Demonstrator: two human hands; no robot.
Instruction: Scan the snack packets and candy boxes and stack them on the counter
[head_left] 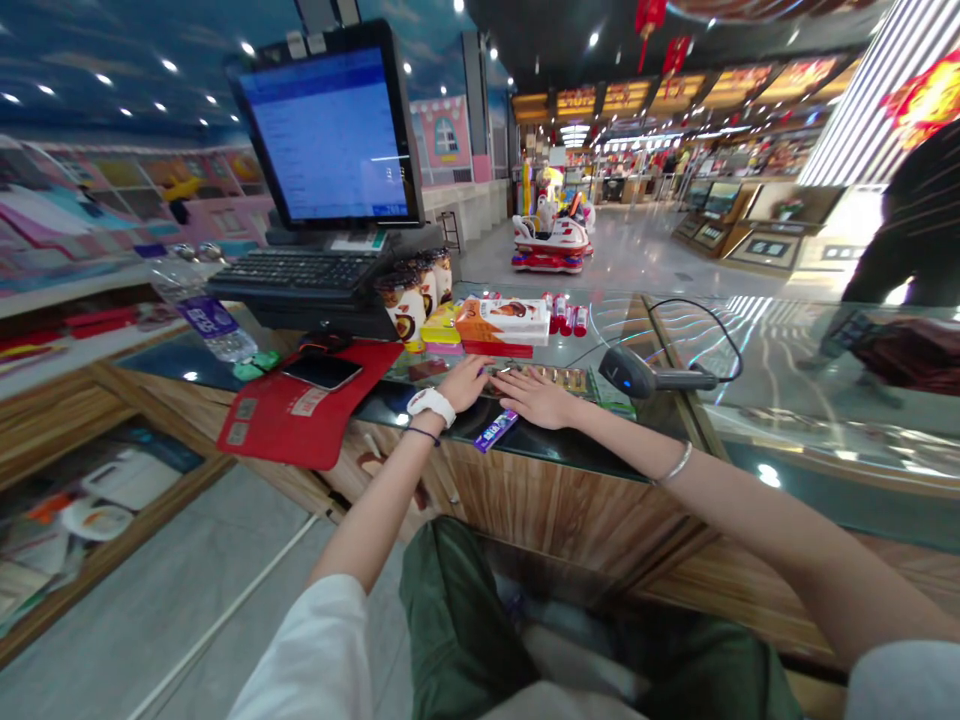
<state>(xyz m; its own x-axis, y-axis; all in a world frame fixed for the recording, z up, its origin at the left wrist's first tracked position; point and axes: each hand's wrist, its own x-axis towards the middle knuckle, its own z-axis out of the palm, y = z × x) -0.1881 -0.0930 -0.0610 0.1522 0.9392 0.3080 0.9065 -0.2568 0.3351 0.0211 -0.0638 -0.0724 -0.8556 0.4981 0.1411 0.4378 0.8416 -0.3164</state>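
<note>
Glass-topped counter carries a purple packet at its near edge, beside the right hand, which lies spread, gripping nothing visible. Left hand: grip cannot be determined. Current step: probably hand placement. Lifting the packet would require finger closure.

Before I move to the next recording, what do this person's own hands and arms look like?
Both the left hand and right hand are ungloved. The left wrist has a chunky white band and thin dark cord; the right forearm, a silvery bangle. Short pale sleeves show on both arms.
</note>
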